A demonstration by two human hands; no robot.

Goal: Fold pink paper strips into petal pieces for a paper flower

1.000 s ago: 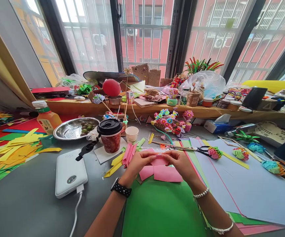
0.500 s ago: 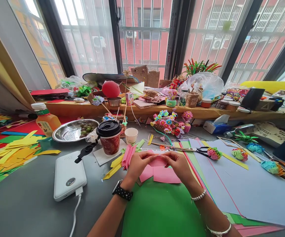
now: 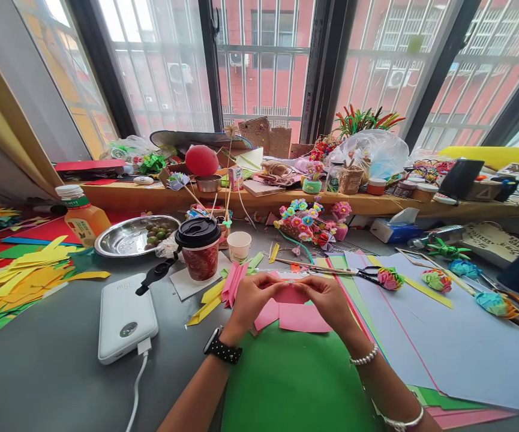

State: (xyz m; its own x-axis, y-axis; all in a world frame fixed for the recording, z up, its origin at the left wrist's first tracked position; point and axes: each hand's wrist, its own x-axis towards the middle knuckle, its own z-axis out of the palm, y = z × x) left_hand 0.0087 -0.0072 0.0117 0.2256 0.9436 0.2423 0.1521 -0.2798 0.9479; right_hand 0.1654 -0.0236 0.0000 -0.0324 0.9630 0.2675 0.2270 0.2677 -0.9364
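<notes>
Between both hands is a small piece of pink paper (image 3: 290,294), pinched along its upper edge. My left hand (image 3: 255,295) grips its left side with thumb and fingers closed, and my right hand (image 3: 324,297) pinches the right side the same way. The fingers hide part of the paper. Just below lie flat pink paper pieces (image 3: 304,318), at the top edge of a green sheet (image 3: 299,384). Folded pink strips (image 3: 234,284) lie left of my left hand, beside folded yellow strips (image 3: 209,305).
A lidded cup (image 3: 200,258), a paper cup (image 3: 239,247) and a white power bank (image 3: 128,318) stand or lie to the left. Scissors (image 3: 367,275) and paper flowers (image 3: 390,278) rest on white sheets (image 3: 457,342) at right. Yellow strips (image 3: 29,270) pile at far left.
The pink paper's near face looks darker and tilts slightly differently between my fingers. Both hands stay in nearly the same place.
</notes>
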